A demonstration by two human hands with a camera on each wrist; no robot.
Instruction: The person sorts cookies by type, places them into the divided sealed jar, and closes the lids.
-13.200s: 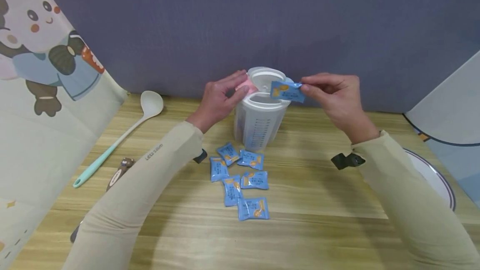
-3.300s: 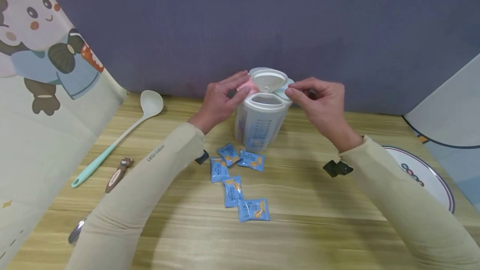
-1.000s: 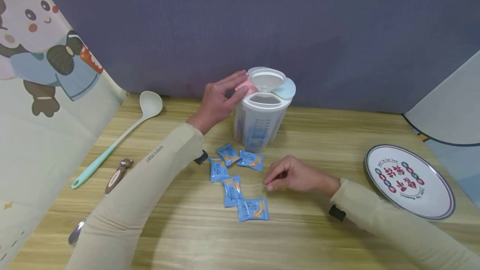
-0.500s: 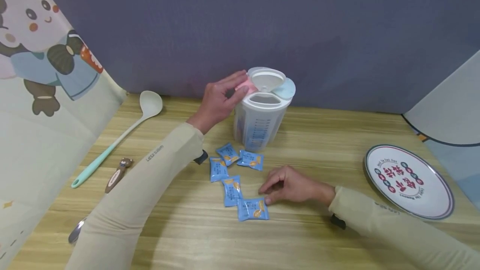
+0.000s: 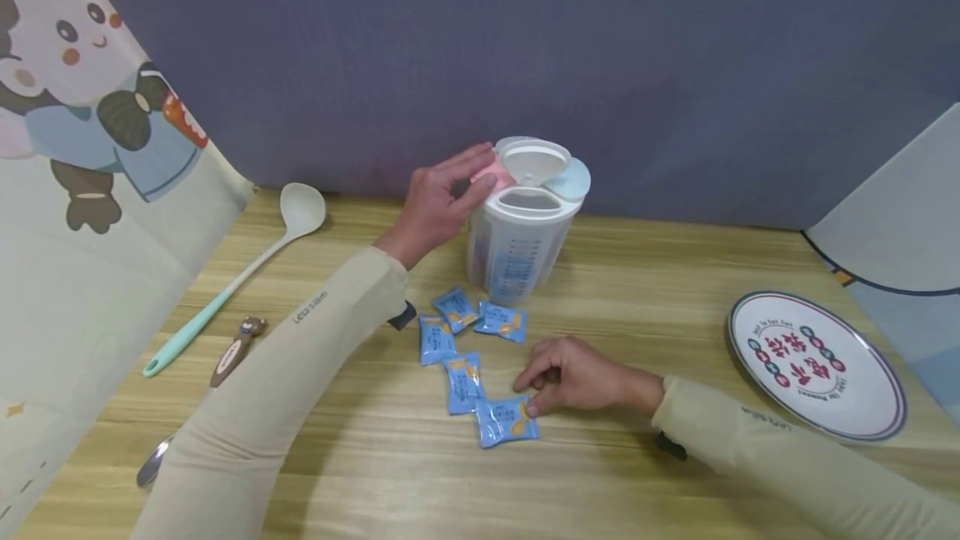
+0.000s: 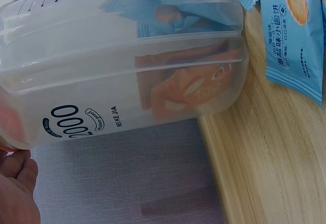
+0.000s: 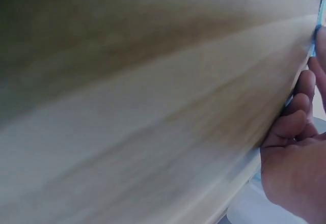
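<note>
Head view: our right hand (image 5: 573, 377) has dropped from the container (image 5: 523, 252) to the blue packet (image 5: 498, 425) farthest before it; thumb touches, but whether the grip pinches we cannot tell. Work, we judge, has shifted there. Our left hand (image 5: 437, 202) rests unclenched on the container's pink lid (image 5: 501, 172).

"2000", "beike jia" on container (image 6: 122, 66); "lets slim" on left sleeve (image 5: 300, 340)
</note>
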